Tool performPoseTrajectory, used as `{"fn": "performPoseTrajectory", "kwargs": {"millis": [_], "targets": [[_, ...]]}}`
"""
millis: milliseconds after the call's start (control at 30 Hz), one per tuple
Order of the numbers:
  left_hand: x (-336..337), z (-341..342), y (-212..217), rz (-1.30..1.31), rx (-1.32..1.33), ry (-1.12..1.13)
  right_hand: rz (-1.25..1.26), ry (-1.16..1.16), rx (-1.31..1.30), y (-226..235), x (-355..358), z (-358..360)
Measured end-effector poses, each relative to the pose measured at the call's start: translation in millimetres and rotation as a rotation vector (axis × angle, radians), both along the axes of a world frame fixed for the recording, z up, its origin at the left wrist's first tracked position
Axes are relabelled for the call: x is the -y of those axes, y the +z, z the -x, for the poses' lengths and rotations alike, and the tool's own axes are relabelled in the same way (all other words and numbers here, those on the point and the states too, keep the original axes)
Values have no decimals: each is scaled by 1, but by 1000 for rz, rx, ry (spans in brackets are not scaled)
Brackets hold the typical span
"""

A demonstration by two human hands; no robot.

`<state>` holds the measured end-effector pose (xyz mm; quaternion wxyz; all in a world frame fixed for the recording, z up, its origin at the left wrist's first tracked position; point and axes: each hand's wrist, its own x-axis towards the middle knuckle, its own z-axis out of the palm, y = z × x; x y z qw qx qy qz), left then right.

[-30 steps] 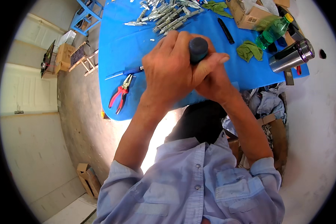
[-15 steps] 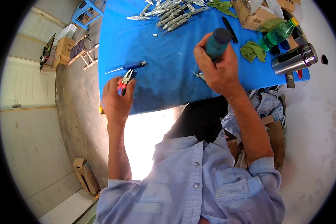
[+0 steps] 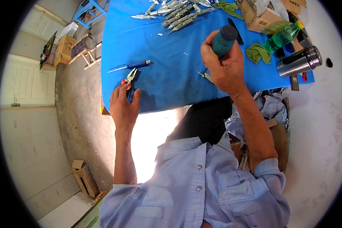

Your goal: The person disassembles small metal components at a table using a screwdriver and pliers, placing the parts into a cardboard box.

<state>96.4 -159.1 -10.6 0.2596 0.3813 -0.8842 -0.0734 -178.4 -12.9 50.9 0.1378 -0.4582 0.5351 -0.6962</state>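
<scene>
My hands are well apart: my left hand [image 3: 124, 106] lies over the handles of the pliers [image 3: 131, 75], though I cannot tell whether it grips them, and well to the right of the pliers my right hand [image 3: 227, 70] is wrapped around the teal tool [image 3: 223, 41]. Also right of the pliers, a metal part [image 3: 206, 77] shows beside my right hand, partly hidden by it. The screwdriver [image 3: 136, 65] lies just beyond the pliers, and the metal heap [image 3: 181, 16] far beyond them, to the right.
</scene>
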Motion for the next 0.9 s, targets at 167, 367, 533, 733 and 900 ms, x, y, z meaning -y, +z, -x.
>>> {"fn": "performPoseTrajectory", "kwargs": {"millis": [167,367,533,733,900], "targets": [[1,-3,-4,9,3,6,15,13,16,1,-1,-3],[-1,-4,-6,-30,-7,18,0,21,38,0,-4,-4],[-4,-2,-4,-14,-40,-12,-9,15,22,2,-5,-6],[-20,22,0,-113,-110,-75,8,1,-11,-1,-5,-7],[-17,23,-2,-91,-126,-75,26,-21,-24,0,-6,-7]]}}
